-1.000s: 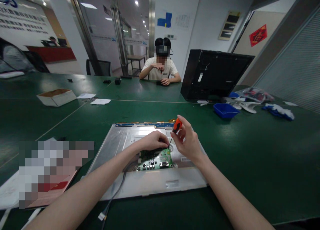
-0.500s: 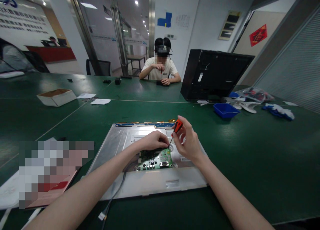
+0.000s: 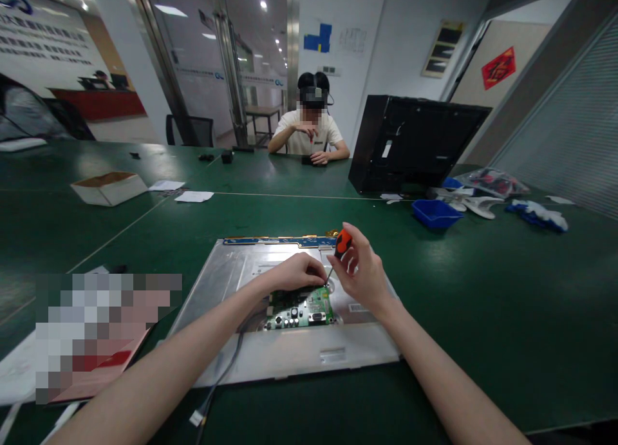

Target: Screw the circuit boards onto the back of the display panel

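Note:
In my right hand (image 3: pixel 361 271) is a screwdriver (image 3: pixel 343 243) with an orange and black handle, tilted, its shaft running down and left. The tip meets the upper right corner of a green circuit board (image 3: pixel 302 310). Close beside that tip, the fingers of my left hand (image 3: pixel 300 271) are pinched together over the board's upper edge; whatever they grip is hidden. The board sits on the silver metal back of a display panel (image 3: pixel 270 355) lying flat. A blue strip board (image 3: pixel 275 241) runs along the panel's far edge. A grey cable (image 3: pixel 226 368) trails off the panel's near side.
Beyond the panel, a black monitor (image 3: pixel 415 142) stands beside a blue tray (image 3: pixel 436 214) and gloves (image 3: pixel 538 216). An open box (image 3: pixel 110 189) and paper (image 3: pixel 194 196) lie at left on the green table (image 3: pixel 483 303). Across it sits another person (image 3: pixel 311 129) holding a small tool.
The screwdriver's handle has turned slightly in my right hand, and the right fingers have shifted around it. My left hand and the panel stay in place.

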Motion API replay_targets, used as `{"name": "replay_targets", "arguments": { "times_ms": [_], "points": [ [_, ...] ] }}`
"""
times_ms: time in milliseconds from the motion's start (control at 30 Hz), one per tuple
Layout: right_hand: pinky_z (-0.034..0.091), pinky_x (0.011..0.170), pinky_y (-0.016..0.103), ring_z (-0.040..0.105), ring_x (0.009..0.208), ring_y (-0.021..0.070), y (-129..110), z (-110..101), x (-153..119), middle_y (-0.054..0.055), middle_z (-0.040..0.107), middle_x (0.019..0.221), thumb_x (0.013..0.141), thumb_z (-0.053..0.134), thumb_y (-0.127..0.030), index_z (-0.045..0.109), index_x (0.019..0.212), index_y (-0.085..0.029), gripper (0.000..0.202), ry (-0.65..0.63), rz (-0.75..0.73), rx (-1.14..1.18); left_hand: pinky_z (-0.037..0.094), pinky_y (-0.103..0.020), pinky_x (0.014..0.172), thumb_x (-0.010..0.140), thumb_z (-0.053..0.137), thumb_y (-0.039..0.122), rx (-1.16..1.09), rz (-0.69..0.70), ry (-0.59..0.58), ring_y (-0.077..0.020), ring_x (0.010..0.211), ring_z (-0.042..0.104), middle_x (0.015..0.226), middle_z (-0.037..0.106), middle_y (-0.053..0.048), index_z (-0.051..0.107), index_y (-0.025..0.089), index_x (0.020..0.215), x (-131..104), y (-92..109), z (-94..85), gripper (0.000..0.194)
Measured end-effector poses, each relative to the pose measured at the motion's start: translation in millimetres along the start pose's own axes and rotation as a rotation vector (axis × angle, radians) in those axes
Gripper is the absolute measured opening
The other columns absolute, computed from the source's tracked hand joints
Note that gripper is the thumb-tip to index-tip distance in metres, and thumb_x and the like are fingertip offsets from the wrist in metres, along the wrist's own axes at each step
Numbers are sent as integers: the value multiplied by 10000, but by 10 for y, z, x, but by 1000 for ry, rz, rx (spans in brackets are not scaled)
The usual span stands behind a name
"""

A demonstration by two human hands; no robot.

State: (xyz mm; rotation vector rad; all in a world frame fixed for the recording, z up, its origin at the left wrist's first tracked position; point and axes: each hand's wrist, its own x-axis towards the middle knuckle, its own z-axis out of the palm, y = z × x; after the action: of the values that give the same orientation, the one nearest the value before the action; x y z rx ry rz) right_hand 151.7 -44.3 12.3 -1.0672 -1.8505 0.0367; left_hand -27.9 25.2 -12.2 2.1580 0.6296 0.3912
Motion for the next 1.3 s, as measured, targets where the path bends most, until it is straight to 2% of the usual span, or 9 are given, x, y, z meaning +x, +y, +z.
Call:
{"name": "replay_targets", "arguments": {
  "times_ms": [167, 533, 833, 967, 1167, 1300],
  "points": [
    [456, 538, 266, 548, 591, 112, -19, -15, 7, 8, 598, 866, 847, 496, -175, 201, 1434, -262, 663, -43, 14, 61, 429, -211, 657, 785, 626, 213, -8, 3, 7, -123, 675, 582, 736, 675, -7, 705, 133, 826, -2, -14, 5, 120],
    [399, 460, 237, 480, 464, 97, 9, 5, 5, -71, 506, 648, 819, 603, -252, 264, 1382, -269, 657, 7, 27, 3, 425, -219, 659, 784, 623, 218, 11, -5, 3, -137, 688, 590, 749, 681, -17, 705, 128, 834, -11, 10, -2, 132],
    [449, 512, 256, 542, 560, 111, -5, -8, 2, -4, 609, 809, 849, 496, -189, 207, 1438, -267, 661, -43, 6, 57, 419, -217, 667, 789, 618, 218, 15, 0, 5, -128, 682, 578, 732, 671, -4, 705, 138, 825, -3, -16, 7, 124],
    [440, 498, 253, 526, 534, 104, -17, -17, 5, -13, 593, 784, 845, 490, -178, 205, 1437, -257, 662, -41, -2, 45, 424, -217, 664, 788, 619, 223, 2, 0, 5, -130, 687, 583, 752, 680, -12, 706, 138, 836, -2, -21, 8, 131],
    [397, 447, 230, 484, 459, 94, -11, 0, 3, -78, 501, 642, 824, 566, -230, 246, 1389, -261, 650, 21, 7, -20, 424, -220, 665, 790, 621, 235, 10, -5, -1, -131, 688, 586, 757, 682, -13, 708, 138, 849, -13, -7, 3, 143],
    [411, 452, 227, 510, 493, 94, -7, 0, 4, -56, 559, 721, 833, 574, -266, 246, 1383, -279, 640, 11, -21, -29, 425, -220, 666, 791, 623, 243, 17, -1, 7, -132, 690, 584, 761, 682, -13, 710, 139, 859, -12, -5, 3, 152]
  ]
}}
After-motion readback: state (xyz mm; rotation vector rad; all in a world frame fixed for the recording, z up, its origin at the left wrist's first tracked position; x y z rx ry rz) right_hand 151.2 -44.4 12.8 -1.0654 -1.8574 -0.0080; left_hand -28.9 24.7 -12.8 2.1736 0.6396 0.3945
